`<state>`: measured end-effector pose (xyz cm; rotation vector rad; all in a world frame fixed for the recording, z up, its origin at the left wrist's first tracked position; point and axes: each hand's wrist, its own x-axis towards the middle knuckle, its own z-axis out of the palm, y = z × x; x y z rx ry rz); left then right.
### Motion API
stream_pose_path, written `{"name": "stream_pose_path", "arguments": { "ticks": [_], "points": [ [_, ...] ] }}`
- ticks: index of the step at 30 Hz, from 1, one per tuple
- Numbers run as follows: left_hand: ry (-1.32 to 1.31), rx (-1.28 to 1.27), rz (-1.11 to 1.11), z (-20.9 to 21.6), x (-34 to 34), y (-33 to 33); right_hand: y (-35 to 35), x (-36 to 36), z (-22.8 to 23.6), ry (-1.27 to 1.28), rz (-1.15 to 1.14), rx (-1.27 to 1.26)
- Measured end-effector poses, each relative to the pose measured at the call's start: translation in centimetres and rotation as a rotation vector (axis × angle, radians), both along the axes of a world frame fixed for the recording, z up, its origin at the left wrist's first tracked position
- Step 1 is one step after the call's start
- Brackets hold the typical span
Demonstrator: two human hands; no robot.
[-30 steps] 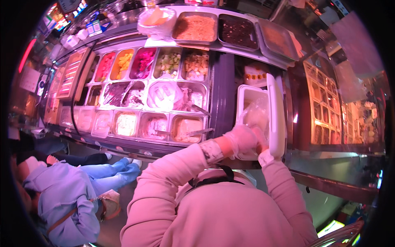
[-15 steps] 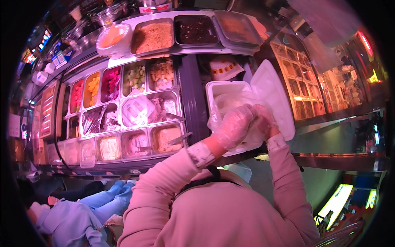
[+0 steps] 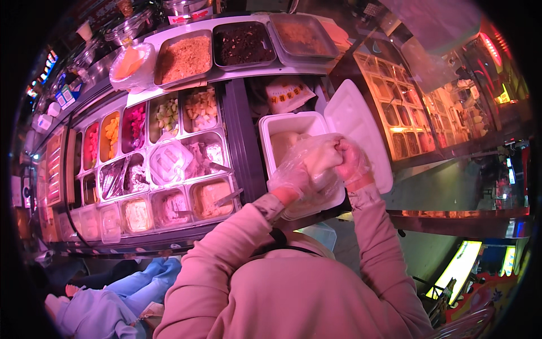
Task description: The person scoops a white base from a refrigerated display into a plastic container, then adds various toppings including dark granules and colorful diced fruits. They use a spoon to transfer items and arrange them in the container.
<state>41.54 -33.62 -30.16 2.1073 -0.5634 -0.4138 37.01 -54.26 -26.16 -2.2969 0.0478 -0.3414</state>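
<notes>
My left hand point(image 3: 293, 182), in a thin clear glove, closes on a clear plastic bag point(image 3: 302, 152) over an open white foam box point(image 3: 271, 135). My right hand point(image 3: 354, 161), gloved alike, pinches the upper edge of a pale, soft, dough-like sheet point(image 3: 323, 159) that bulges between my hands. The bag lies around this sheet. More pale material point(image 3: 284, 141) shows inside the box at its far left. The box's white lid point(image 3: 358, 121) leans open on the right, close beside my right hand. Some fingertips are hidden by plastic.
Left of the box, a dark divider point(image 3: 244, 130) borders metal pans of diced fruit point(image 3: 201, 110) and cream point(image 3: 137, 214). Trays of crumbs point(image 3: 183, 59) and dark topping point(image 3: 243, 45) line the back shelf. A printed packet point(image 3: 289, 96) lies behind the box. A seated person point(image 3: 99, 305) is at lower left.
My hands have moved apart, the left one lower toward the near side of the box. The pale sheet now shows between them, where my hands were bunched together before. The view has shifted slightly.
</notes>
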Motion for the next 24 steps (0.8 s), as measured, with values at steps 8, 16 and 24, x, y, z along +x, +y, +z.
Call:
{"name": "stream_pose_path", "arguments": {
  "ticks": [8,16,24],
  "points": [
    [0.267,-0.601,-0.187,-1.9,3.6,-2.9,2.5,2.1,3.0,0.262,0.088,1.591],
    [0.892,-0.821,-0.192,0.3,5.9,1.6,0.2,0.7,0.3,-0.025,0.478,-0.084],
    [0.862,-1.112,-0.094,1.0,4.5,0.1,0.6,1.7,-4.0,0.367,0.196,1.145]
  ]
}}
